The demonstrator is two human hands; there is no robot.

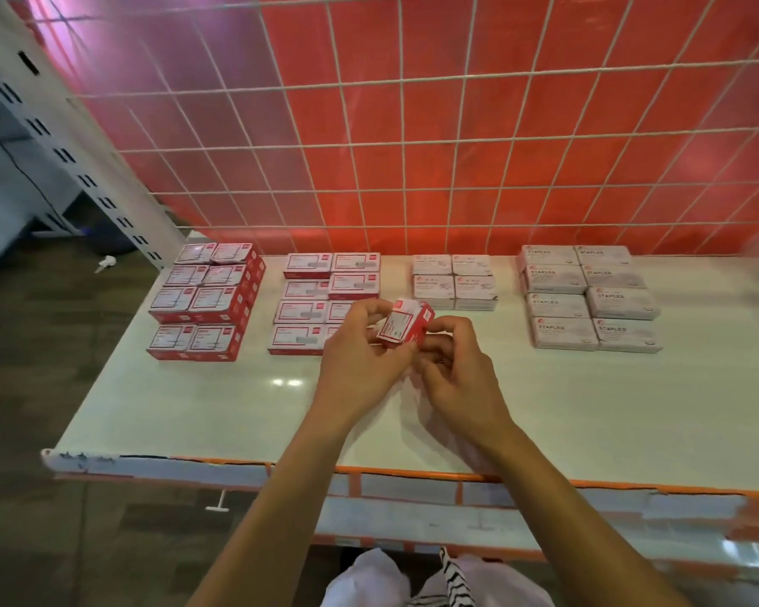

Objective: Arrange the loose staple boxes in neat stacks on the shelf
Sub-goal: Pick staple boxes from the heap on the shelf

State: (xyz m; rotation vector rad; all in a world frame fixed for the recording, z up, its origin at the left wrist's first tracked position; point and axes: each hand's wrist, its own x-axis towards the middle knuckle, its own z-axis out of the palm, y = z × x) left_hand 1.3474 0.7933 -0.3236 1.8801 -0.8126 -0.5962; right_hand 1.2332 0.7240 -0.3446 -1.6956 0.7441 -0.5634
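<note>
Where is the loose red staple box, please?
The red staple box is mid-frame in the head view, held by the left hand and right hand, beside the second red group from the left.

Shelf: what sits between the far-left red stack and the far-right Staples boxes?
In the head view, two groups: low red-and-white boxes, then smaller white boxes. The left hand and right hand hold a red box in front of them.

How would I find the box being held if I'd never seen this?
Find the white shelf before the red wall. By the second group of boxes from the left, the left hand and right hand hold a red-and-white box. Only it is lifted and tilted, not stacked.
</note>
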